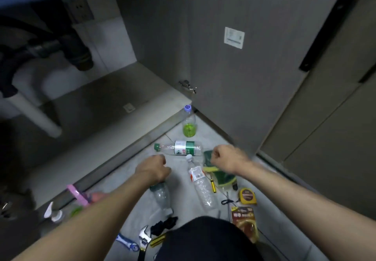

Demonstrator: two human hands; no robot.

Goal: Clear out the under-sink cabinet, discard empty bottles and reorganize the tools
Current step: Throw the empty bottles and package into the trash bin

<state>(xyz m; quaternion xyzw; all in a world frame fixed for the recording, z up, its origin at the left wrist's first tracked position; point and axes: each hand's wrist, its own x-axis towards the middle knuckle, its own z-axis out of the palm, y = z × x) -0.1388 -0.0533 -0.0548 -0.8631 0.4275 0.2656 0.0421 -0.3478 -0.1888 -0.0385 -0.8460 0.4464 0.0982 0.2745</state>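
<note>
I look down at the floor in front of the open under-sink cabinet [105,96]. My left hand [155,166] is curled into a fist above a crushed clear bottle with a green band [161,196]; nothing shows in its grip. My right hand [224,157] is also a fist, hovering over a green and yellow cloth [222,177]. Between my hands lie an empty green-label bottle [183,148] and a clear bottle with a red and white label [201,183]. A bottle holding green liquid [189,127] stands by the cabinet corner.
Tools lie near my knees: a yellow tape measure [247,196], a yellow-black knife [212,185], an adjustable wrench [144,238], a blue-handled tool [128,242] and a red package [245,220]. A pink item [78,195] and spray bottle [53,214] sit left. The open door [244,73] stands right; drain pipes [37,114] hang inside.
</note>
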